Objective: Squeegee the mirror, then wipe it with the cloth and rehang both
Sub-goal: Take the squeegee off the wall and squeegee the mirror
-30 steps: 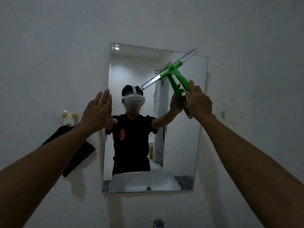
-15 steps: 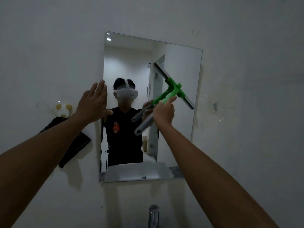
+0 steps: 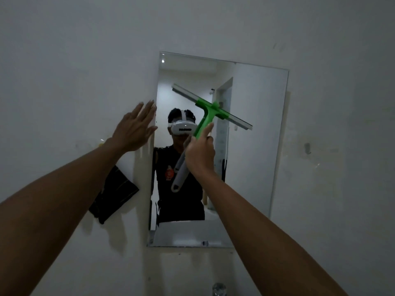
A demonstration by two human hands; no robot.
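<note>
A dark cloth [image 3: 113, 195] hangs on the wall left of the mirror [image 3: 256, 135], untouched, likely waiting for the wiping step. The left hand [image 3: 133, 129] lies flat with fingers spread, empty, against the wall at the mirror's left edge, probably to steady the body. The right hand [image 3: 201, 154] is clamped on the squeegee [image 3: 208, 116] mid-handle, in front of the glass. Its handle runs up from lower left; the blade's long axis slants from upper left to lower right.
</note>
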